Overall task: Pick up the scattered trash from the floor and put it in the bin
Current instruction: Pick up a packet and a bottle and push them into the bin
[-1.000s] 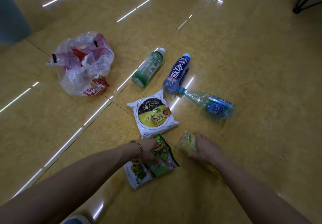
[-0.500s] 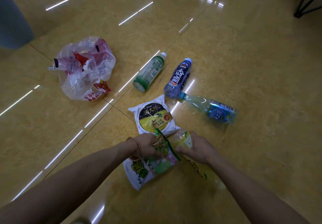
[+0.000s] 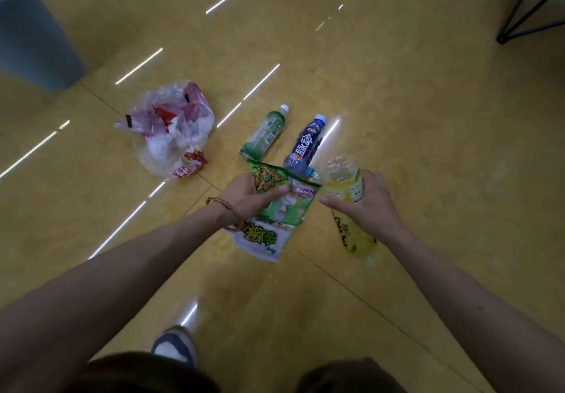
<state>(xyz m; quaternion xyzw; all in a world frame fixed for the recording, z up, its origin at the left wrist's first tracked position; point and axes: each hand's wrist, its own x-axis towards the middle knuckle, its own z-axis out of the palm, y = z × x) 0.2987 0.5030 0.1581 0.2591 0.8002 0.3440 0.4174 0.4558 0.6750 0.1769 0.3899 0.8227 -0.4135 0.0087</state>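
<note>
— Where are your grips?
— My left grip (image 3: 253, 197) is clamped on the snack packets (image 3: 282, 212). My right grip (image 3: 368, 201) is curled round the yellow bottle (image 3: 341, 180), just beside them.
— And beyond?
— The green bottle (image 3: 266, 136), blue bottle (image 3: 305, 145) and plastic bag (image 3: 171, 129) lie on the floor (image 3: 412, 123). The bin (image 3: 30, 35) is far left.

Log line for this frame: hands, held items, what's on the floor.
left hand: grips snack wrappers | right hand: grips yellow bottle | floor: plastic bag, green bottle, blue bottle | bin: upper left

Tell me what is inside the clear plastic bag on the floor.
Crumpled red and white wrappers show through the clear plastic bag. Anything beneath them is covered by the folds.
</note>
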